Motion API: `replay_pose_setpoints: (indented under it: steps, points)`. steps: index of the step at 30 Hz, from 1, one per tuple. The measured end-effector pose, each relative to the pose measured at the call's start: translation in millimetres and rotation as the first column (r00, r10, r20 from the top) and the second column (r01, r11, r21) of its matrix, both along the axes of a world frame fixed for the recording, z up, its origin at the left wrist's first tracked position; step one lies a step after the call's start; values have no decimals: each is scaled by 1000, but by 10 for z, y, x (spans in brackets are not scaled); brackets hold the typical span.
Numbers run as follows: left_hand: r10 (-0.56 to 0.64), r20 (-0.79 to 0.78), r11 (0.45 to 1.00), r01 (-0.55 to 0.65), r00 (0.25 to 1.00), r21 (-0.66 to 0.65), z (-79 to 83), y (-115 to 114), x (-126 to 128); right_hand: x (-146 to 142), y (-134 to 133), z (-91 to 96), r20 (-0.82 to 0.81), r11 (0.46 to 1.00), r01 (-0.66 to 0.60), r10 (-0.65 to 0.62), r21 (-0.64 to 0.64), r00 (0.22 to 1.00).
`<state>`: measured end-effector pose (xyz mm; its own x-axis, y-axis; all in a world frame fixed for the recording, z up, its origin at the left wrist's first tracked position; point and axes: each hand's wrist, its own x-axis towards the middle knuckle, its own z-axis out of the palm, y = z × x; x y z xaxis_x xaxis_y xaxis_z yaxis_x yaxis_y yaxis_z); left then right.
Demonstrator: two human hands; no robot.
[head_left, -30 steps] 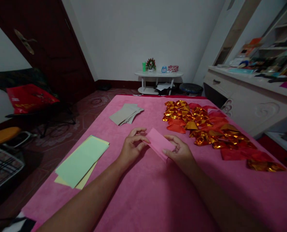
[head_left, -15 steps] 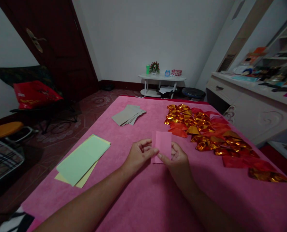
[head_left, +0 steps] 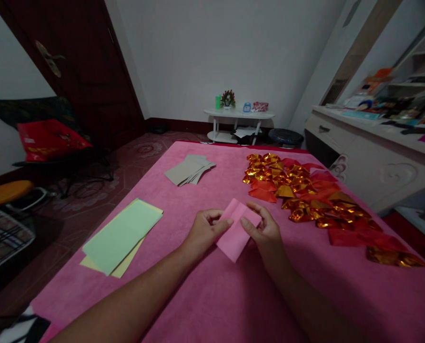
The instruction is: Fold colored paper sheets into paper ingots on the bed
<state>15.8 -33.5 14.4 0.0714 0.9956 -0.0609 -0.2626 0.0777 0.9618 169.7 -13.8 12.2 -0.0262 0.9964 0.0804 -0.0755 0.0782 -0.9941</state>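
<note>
Between my two hands is a pink sheet of paper [head_left: 235, 240], tilted, with straight crease lines along it. My left hand [head_left: 208, 229] pinches its left edge, thumb on top and fingers curled underneath. On the right edge, my right hand [head_left: 264, 228] grips the paper with its thumb lying on the face and the other fingers behind. Parts of the fingers are hidden by the paper. Left of my hands lies a stack of light green paper [head_left: 123, 236] over yellow paper [head_left: 126, 267]. Farther back is a fanned pile of grey paper [head_left: 187, 170].
Rows of folded gold and red paper pieces [head_left: 291, 186] cover the right side of the pink-covered table [head_left: 184, 305]. A white cabinet [head_left: 377, 166] stands to the right. At the back is a small white table [head_left: 239, 114]. A red bag [head_left: 51, 140] rests on a chair at left.
The pink paper has turned from upright to slanted, its lower corner now nearer me. Both hands still hold it, and my right hand has shifted slightly upward along its edge.
</note>
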Motion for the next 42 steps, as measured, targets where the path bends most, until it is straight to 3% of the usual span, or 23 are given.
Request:
replay_pose_setpoints:
  steps: [7,14,19,27,33,42]
  points:
    - [-52,-195,999,54,979,2,1,-16,-1,84,14,12,15,995,-88,89,-41,996]
    - [77,-190,994,-61,979,88,-21,29,-35,91,48,-11,20,990,123,-125,61,992]
    - [82,-32,996,-83,996,-41,-54,45,-75,121,2,37,44,968,182,-192,173,980]
    - [-14,57,994,20,998,-107,-32,38,-135,135,-55,79,62,942,54,-79,332,995]
    - [-22,63,994,29,998,-109,-24,38,-136,127,-58,72,67,951,-25,5,307,998]
    - [-12,-71,999,9,997,-44,-2,36,-117,137,2,68,262,885,-125,3,448,965]
